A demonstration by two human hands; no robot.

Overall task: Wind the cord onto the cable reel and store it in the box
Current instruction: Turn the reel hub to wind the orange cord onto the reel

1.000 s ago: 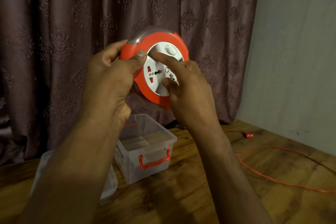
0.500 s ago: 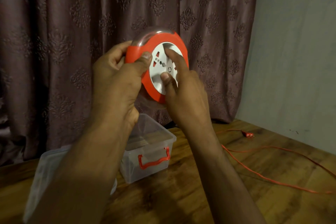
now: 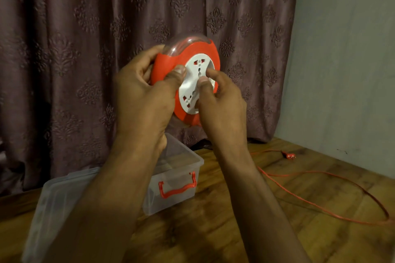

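Cable reel [image 3: 188,79] held above the box [image 3: 177,177]. Left hand [image 3: 145,92] grips its orange rim; right hand [image 3: 220,100] pinches the white hub. Cord [image 3: 320,205] lies slack right of the box. Advice: steady the rim, turn the hub evenly, avoid snags.

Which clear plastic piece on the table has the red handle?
The open box behind the left forearm, nearer the curtain; a red handle runs along its front wall. The lid lying flat left of it shows none.
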